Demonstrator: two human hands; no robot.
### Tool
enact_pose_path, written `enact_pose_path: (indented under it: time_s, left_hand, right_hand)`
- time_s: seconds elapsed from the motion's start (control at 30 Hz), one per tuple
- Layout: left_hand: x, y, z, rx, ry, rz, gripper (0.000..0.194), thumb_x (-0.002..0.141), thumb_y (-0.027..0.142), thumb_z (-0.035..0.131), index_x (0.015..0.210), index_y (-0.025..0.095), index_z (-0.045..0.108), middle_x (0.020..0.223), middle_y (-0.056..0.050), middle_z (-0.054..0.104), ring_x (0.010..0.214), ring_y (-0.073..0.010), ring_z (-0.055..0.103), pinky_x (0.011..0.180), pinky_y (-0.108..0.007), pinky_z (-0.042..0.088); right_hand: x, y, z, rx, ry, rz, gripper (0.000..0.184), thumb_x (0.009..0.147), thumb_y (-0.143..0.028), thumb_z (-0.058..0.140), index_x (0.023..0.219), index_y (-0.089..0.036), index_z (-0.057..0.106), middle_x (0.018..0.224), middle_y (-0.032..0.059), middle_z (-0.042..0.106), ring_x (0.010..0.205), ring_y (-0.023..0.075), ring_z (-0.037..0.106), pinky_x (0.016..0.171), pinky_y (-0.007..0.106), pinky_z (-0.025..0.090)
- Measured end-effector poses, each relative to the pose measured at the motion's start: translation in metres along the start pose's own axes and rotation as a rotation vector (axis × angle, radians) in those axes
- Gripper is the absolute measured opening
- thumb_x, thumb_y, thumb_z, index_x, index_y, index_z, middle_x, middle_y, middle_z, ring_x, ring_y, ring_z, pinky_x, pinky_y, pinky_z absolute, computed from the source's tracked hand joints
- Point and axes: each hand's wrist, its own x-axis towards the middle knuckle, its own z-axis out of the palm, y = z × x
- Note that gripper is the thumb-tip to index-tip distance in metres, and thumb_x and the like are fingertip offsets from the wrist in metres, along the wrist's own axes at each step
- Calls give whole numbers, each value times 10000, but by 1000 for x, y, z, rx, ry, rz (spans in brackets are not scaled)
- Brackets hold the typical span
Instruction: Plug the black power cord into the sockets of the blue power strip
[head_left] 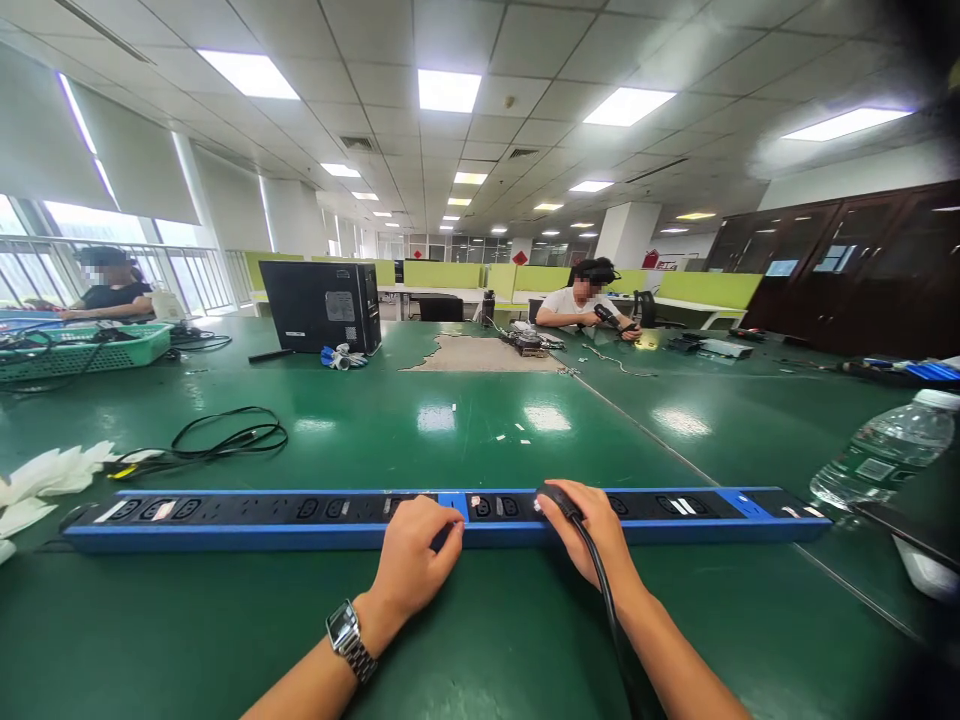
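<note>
A long blue-and-black power strip (pixel 225 538) is lying crosswise on a glossy green surface (pixel 225 620), in front of the person wearing the camera. The right hand (pixel 596 525) is pinching a black plug (pixel 561 498) over the power strip, right of its middle, and a black cable (pixel 604 580) is trailing from the plug across the power strip's near edge. The left hand (pixel 416 555), with a metal-banded watch (pixel 343 630) at the wrist, is resting at the power strip's middle, thumb and forefinger curving toward each other. The fingers are hiding what is beneath, so I cannot tell whether the left grip is pinching anything or whether the plug is seated. The step in hand seems to be working the plug at a socket; the next move would be calling for a steady power strip and a plug kept in line. Beyond the power strip, a black computer tower (pixel 319 308) is standing to the left, a co-worker (pixel 562 303) in white is sitting to the right, and a water bottle (pixel 885 455) is sitting by its right end.
</note>
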Motion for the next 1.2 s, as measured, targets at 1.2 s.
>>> enact_pose_path:
  time_s: [1.2]
  left_hand:
    - [14,-75,-97,56,165,-166,421,921,397,495,1249,153,597,980,-66,756,810,-182,716,754,-264,561]
  right_hand:
    - [-11,7,5,-454,-224,109,749,695,-665,606,1305,-234,543,1395,81,519,1291,324,425,1072,510,308]
